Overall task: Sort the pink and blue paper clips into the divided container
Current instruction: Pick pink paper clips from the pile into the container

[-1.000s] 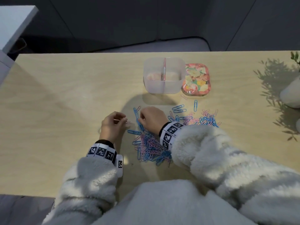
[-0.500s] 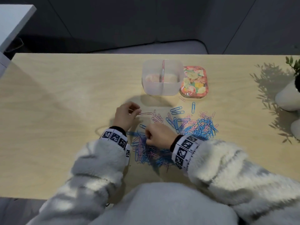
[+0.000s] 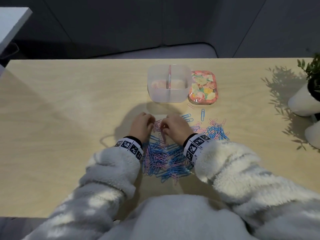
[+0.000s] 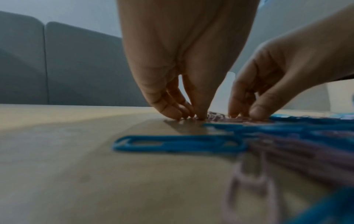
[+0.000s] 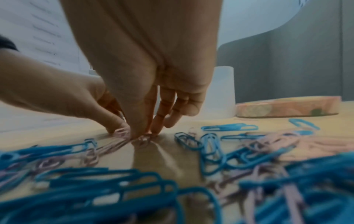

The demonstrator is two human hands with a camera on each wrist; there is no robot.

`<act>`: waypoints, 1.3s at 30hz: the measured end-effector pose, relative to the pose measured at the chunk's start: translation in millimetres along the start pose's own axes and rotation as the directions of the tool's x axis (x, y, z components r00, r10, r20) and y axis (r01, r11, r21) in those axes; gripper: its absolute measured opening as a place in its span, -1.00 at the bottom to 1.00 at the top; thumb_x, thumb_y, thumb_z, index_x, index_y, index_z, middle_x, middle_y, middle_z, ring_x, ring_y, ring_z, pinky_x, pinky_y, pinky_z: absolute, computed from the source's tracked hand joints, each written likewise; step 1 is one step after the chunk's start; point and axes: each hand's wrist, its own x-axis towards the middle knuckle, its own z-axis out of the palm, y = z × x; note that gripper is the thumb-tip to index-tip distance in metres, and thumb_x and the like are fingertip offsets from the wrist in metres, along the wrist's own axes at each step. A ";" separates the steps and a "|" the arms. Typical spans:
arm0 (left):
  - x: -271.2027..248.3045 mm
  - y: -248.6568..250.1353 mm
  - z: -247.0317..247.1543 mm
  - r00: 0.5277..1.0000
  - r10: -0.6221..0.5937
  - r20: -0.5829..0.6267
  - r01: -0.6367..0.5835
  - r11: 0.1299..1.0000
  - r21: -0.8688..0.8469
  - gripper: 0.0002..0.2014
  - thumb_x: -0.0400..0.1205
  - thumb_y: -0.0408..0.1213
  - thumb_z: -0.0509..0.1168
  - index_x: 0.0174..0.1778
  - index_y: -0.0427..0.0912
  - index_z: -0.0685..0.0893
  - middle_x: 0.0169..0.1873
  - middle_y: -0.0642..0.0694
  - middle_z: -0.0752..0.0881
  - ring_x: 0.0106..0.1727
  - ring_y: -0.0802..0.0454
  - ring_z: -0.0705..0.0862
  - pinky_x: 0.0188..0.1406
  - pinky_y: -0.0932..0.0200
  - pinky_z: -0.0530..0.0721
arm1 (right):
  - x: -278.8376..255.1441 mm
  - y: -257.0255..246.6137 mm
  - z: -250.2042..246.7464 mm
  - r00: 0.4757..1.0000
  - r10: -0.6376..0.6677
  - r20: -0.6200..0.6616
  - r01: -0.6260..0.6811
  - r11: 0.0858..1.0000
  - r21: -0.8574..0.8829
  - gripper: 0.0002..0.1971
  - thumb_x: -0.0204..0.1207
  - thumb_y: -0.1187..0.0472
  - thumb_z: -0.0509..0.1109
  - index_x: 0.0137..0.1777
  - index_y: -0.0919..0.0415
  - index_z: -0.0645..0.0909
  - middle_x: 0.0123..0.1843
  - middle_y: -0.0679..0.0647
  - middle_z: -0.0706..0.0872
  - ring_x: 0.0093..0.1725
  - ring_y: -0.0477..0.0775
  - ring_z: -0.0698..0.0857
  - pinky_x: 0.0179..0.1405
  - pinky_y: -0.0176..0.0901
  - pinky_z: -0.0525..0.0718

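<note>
Head view: gathering pink clips, no drop made in this moment. Left hand [image 3: 141, 126] and right hand [image 3: 175, 126] side by side on the surface [image 3: 69, 118], fingertips meeting over a small bunch of pink paper clips [image 3: 158, 126] at the far edge of the mixed pile [image 3: 164, 160]. Divided container [image 3: 168, 84] just beyond, something pale pink in its left half, floral lid [image 3: 202, 87] touching its right side. More blue paper clips [image 3: 216, 131] scattered to the right.

Left wrist view: left grip [image 4: 188, 117] narrow, fingertips [image 4: 172, 113] bunched and pressed to the surface beside the pink clips; whether any clip is pinched cannot be told.

Right wrist view: right grip [image 5: 142, 133] narrow too, fingertips [image 5: 138, 131] down on the pink clips [image 5: 122, 131]; a firm hold not visible.

Likely next: closing on the bunch without snagging blue ones, lifting, carrying forward to the pink half
</note>
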 end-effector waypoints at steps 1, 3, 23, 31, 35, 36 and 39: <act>-0.2 1.8 -0.1 1.000 0.000 0.004 0.000 1.000 -0.019 -0.80 0.62 -0.34 0.25 0.13 -0.26 0.65 0.06 -0.17 0.63 0.07 -0.07 0.64 0.13 0.17 0.56 | -0.6 3.6 -1.8 0.998 0.044 -0.033 -0.042 0.997 0.063 -0.81 0.52 0.22 0.36 0.10 0.15 0.69 0.09 0.15 0.70 0.15 0.18 0.61 0.16 0.05 0.59; -1.8 0.7 -3.5 1.000 -0.004 0.017 0.005 0.997 -0.073 -0.74 0.62 -0.26 0.27 0.20 -0.24 0.61 0.07 -0.13 0.61 0.02 -0.02 0.65 0.09 0.18 0.60 | -3.9 18.7 -9.6 0.977 0.185 -0.103 -0.161 0.965 0.206 -0.81 0.50 0.28 0.32 0.06 0.15 0.71 0.08 0.15 0.73 0.07 0.17 0.67 0.11 0.03 0.65; 4.8 -11.7 -2.7 0.984 0.012 0.180 0.003 0.997 -0.080 -0.46 0.36 -0.21 0.55 0.23 -0.17 0.55 0.01 -0.06 0.52 -0.04 -0.02 0.58 0.05 0.15 0.65 | -25.0 40.2 -16.5 0.965 0.259 -0.033 -0.247 0.948 0.199 -0.92 0.39 0.15 0.42 -0.17 0.12 0.70 -0.08 0.09 0.76 -0.04 0.11 0.67 -0.22 -0.20 0.46; 6.8 2.8 -1.3 0.982 -0.012 0.187 0.018 0.999 -0.033 -0.42 0.29 -0.09 0.58 0.16 -0.14 0.52 -0.05 -0.03 0.48 -0.10 0.01 0.55 -0.04 0.13 0.59 | -68.1 45.5 -3.8 0.995 0.093 0.036 -0.097 0.989 0.109 -0.95 0.43 0.28 0.34 -0.19 0.20 0.63 -0.10 0.11 0.63 -0.02 0.16 0.62 -0.14 -0.01 0.57; 8.7 5.4 -3.2 0.971 -0.027 0.237 0.030 1.000 -0.009 -0.34 0.24 -0.08 0.60 0.20 -0.11 0.48 -0.01 -0.04 0.48 -0.09 0.00 0.54 -0.02 0.08 0.60 | -64.8 46.9 -12.3 0.983 0.140 0.116 -0.158 0.974 0.162 -0.89 0.36 0.27 0.38 -0.34 0.07 0.58 -0.23 -0.05 0.58 -0.17 0.08 0.65 -0.22 -0.14 0.52; 9.6 5.1 -2.6 0.972 -0.027 0.232 0.029 1.000 -0.006 -0.38 0.28 -0.08 0.58 0.19 -0.11 0.48 0.00 -0.06 0.49 -0.09 -0.02 0.56 -0.02 0.08 0.61 | -61.0 46.5 -15.4 0.983 0.149 0.103 -0.165 0.970 0.176 -0.90 0.37 0.26 0.37 -0.33 0.07 0.60 -0.25 -0.06 0.58 -0.18 0.07 0.64 -0.23 -0.16 0.51; 11.3 3.6 1.1 0.985 -0.034 0.167 0.034 0.999 0.003 -0.59 0.46 -0.10 0.45 0.14 -0.15 0.51 0.02 -0.15 0.57 -0.04 -0.09 0.61 0.00 0.04 0.61 | -49.5 43.8 -18.6 0.990 0.142 0.028 -0.144 0.976 0.164 -0.92 0.40 0.28 0.35 -0.21 0.12 0.68 -0.20 -0.03 0.62 -0.14 0.07 0.63 -0.22 -0.16 0.47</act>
